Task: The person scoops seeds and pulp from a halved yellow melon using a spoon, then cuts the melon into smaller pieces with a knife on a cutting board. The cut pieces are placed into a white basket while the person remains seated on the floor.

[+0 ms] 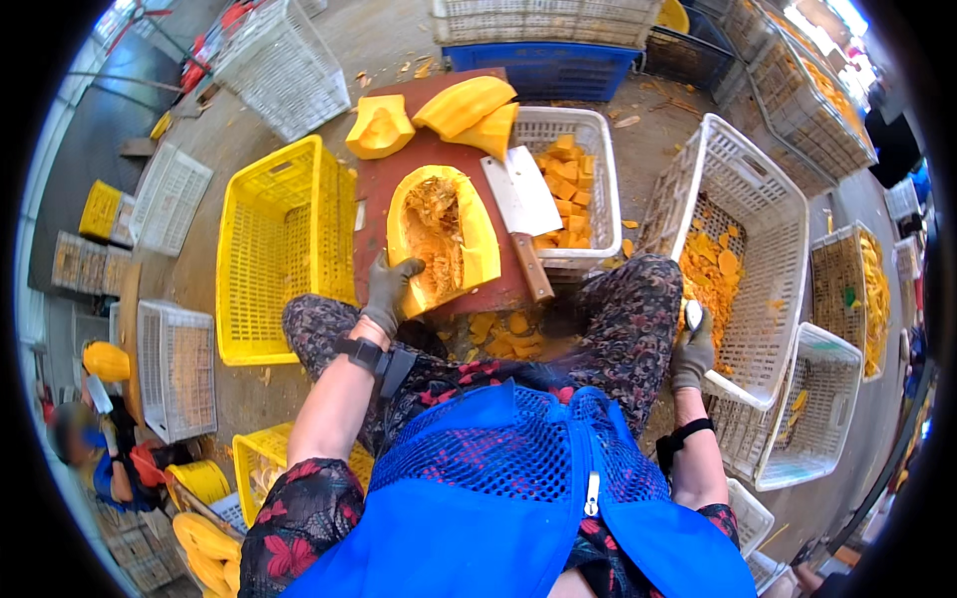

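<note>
On the red board lies a halved pumpkin, its hollow of seeds and stringy pulp facing up. My gloved left hand grips its lower left rim, thumb inside the hollow. My gloved right hand is closed around a metal spoon-like tool, beside the white crate of orange pulp and scraps. A cleaver with a wooden handle rests to the right of the pumpkin half. Peeled pumpkin pieces sit at the board's far end.
Cut pumpkin chunks fill part of a white crate right of the board. A yellow crate stands to the left. Stacked crates are beyond the board. Peelings lie below it. Another person sits at the far left, holding a cleaver.
</note>
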A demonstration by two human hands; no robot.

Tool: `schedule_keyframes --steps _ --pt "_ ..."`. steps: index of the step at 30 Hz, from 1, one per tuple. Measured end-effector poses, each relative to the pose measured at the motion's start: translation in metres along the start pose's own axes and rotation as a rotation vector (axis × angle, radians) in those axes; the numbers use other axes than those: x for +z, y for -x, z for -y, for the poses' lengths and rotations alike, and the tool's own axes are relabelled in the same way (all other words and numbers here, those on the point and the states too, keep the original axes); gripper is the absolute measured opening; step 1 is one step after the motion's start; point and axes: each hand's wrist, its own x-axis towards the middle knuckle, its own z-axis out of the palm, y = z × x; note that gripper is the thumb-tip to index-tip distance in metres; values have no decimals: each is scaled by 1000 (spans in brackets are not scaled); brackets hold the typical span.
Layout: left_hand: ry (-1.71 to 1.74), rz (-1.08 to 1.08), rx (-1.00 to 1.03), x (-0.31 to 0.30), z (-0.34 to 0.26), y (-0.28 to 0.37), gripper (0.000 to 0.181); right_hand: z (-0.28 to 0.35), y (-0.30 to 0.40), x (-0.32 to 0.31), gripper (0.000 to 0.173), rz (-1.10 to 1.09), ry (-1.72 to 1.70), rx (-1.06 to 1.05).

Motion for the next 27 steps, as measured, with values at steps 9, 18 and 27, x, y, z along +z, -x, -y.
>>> schedule_keyframes --steps 9,18,27 --pt "331 598 -223 164 -50 37 50 -31 -39 12 33 46 -937 422" --pt "256 767 -225 313 -12 55 44 68 -89 -167 27 -18 -1236 143" --pt "-185 719 -105 374 20 76 43 43 -112 -194 23 -126 -583 -108"
